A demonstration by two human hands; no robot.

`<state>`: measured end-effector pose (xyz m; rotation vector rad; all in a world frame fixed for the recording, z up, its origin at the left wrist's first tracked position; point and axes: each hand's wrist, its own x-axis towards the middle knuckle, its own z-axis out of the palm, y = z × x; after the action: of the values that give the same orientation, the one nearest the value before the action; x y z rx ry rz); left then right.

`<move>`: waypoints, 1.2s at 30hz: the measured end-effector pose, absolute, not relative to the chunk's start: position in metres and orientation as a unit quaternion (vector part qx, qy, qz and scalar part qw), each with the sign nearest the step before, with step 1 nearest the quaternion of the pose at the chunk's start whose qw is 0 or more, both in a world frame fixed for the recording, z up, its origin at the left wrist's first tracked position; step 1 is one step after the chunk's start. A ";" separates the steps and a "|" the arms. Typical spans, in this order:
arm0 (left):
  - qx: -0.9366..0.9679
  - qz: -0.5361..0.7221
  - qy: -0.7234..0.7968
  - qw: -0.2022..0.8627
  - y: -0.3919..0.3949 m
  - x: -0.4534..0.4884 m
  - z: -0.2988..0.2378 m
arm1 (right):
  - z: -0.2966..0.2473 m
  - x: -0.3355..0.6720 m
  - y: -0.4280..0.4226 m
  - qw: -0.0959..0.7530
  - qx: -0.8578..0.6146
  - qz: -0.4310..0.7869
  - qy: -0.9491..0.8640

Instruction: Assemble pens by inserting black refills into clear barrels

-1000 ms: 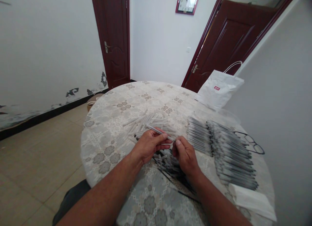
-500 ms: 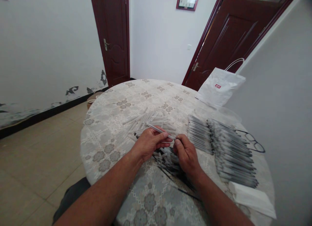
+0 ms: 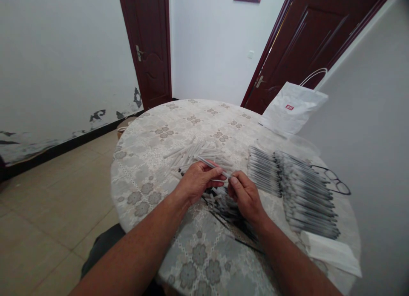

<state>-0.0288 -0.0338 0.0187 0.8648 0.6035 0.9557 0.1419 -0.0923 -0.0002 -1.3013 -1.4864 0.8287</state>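
My left hand point(image 3: 201, 179) is closed around a slim, pale pen-like tube point(image 3: 206, 161), which slants down toward the right. At the tube's lower right end, my right hand point(image 3: 242, 188) pinches with thumb and fingers; the tip itself is hidden. Just beyond the left hand lies a loose pile of whitish tubes point(image 3: 191, 152). Below both hands is a heap of thin black and clear sticks point(image 3: 223, 204), partly covered by the right hand. To the right, slim clear-and-dark pieces lie side by side in a shorter row point(image 3: 263, 170) and a thicker stack point(image 3: 308, 196).
A patterned cloth covers the round table point(image 3: 179, 121). Eyeglasses point(image 3: 335, 181) lie beyond the stack, and a folded white packet point(image 3: 332, 251) is near the right edge. At the back right stands a white bag point(image 3: 292, 110) against the wall.
The view has tilted slightly downward and shifted. Both hands keep the same hold on the tube, with their ends still together; little else differs.
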 end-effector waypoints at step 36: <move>0.856 0.199 0.429 0.212 -0.003 0.027 -0.006 | 0.021 0.229 -0.066 0.413 -0.584 -0.061 -0.697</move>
<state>0.0273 -0.0030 -0.0061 2.3770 1.1904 0.5516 0.2294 -0.0656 0.0210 -1.4678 -1.7523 -0.1529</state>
